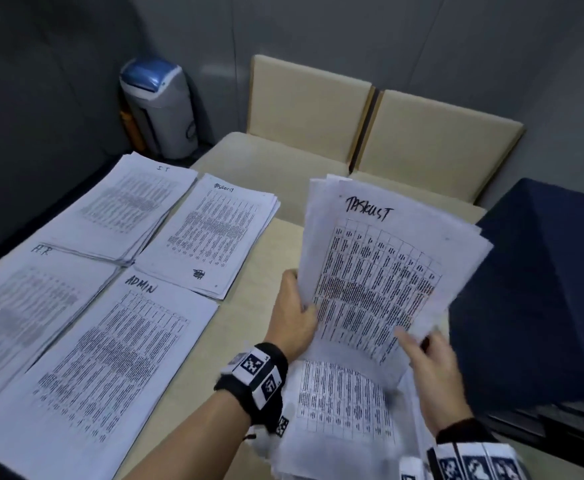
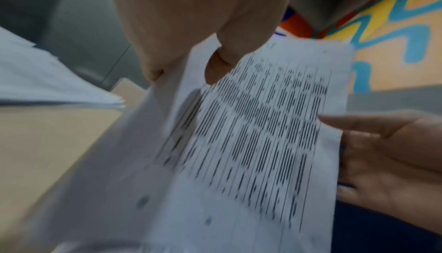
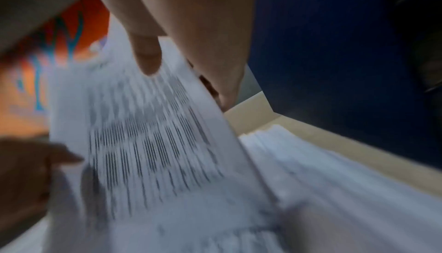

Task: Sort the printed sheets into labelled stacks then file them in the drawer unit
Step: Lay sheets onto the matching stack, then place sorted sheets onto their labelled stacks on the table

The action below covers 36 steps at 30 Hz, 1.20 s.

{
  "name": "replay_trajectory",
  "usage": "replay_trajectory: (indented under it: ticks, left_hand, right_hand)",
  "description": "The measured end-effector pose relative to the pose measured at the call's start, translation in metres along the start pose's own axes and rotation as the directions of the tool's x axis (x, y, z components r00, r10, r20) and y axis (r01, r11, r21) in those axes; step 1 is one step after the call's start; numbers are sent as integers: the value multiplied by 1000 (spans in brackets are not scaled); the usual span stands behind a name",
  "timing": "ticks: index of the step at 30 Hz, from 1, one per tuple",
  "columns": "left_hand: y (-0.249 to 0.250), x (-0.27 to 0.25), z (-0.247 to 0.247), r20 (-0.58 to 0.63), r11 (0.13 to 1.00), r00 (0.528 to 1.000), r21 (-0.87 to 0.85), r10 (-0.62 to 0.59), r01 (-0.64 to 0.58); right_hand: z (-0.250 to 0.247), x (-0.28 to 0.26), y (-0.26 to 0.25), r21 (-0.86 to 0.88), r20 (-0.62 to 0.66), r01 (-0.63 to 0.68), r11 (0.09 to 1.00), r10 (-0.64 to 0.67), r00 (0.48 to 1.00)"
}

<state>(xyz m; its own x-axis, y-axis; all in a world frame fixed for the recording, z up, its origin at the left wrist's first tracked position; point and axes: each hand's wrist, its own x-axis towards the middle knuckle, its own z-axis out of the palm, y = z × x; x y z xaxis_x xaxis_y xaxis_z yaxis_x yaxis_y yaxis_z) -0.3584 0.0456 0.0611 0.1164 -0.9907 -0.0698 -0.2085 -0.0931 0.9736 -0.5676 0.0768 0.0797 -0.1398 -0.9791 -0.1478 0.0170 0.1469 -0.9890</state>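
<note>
I hold a raised bundle of printed sheets [image 1: 380, 271], its top page marked TASKLIST. My left hand [image 1: 301, 303] grips its left edge, thumb on the front [image 2: 220, 64]. My right hand [image 1: 418, 341] pinches the lower right corner, thumb on the print [image 3: 148, 54]. Below them lies the unsorted pile [image 1: 346, 410]. Several labelled stacks sit on the table's left half: IT [image 1: 138, 209], TASKLIST [image 1: 214, 233], HR [image 1: 23, 299] and ADMIN [image 1: 110, 368]. The navy drawer unit [image 1: 543, 289] stands at the right.
Two cream chairs [image 1: 307, 98] are pushed against the far side of the beige table [image 1: 249, 306]. A grey bin with a blue lid [image 1: 158, 109] stands on the floor beyond the table's far left corner. The wrist views are blurred.
</note>
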Motion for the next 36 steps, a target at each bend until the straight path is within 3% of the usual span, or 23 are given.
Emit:
replay_trajectory:
  ticks: [4, 8, 11, 16, 18, 22, 24, 26, 28, 31, 34, 36]
  left_hand:
    - [-48, -17, 0, -9, 987, 987, 15, -162, 162]
    - [-48, -12, -33, -103, 993, 988, -41, -113, 109]
    - [-33, 16, -86, -197, 989, 970, -77, -142, 129]
    - [-32, 89, -194, -339, 966, 918, 79, -207, 247]
    - [-50, 119, -229, -354, 931, 893, 127, -278, 341]
    - [-94, 161, -265, -352, 864, 864, 225, -360, 451]
    - [-103, 170, -267, -378, 782, 855, 382, -354, 493]
    - [-112, 174, -264, -472, 666, 846, 552, -247, 503]
    - [-121, 176, -258, -520, 579, 852, 674, -69, 458]
    - [-120, 174, -230, -430, 653, 893, 716, 133, 247]
    - [-100, 155, -179, -183, 762, 970, 648, 161, -4]
    - [-84, 133, -138, -18, 827, 998, 561, 63, -41]
  right_hand:
    - [5, 0, 16, -62, 41, -83, 995, 86, 995]
    - [26, 19, 11, -38, 28, -62, 997, 63, 998]
    - [43, 30, 7, -47, 72, -143, 989, 146, 987]
    - [50, 52, 27, -203, 51, -324, 924, 341, 939]
    - [52, 61, 43, -235, -3, -416, 878, 428, 904]
    - [64, 69, 69, -293, -126, -485, 824, 469, 874]
    - [71, 71, 75, -301, -180, -519, 800, 487, 855]
    - [73, 73, 76, -306, -223, -539, 785, 492, 842]
    - [70, 76, 76, -346, -287, -518, 782, 438, 852]
    - [62, 74, 67, -452, -437, -492, 744, 297, 849]
    - [51, 66, 61, -515, -535, -573, 637, 283, 796]
    - [38, 60, 65, -582, -566, -647, 493, 325, 757]
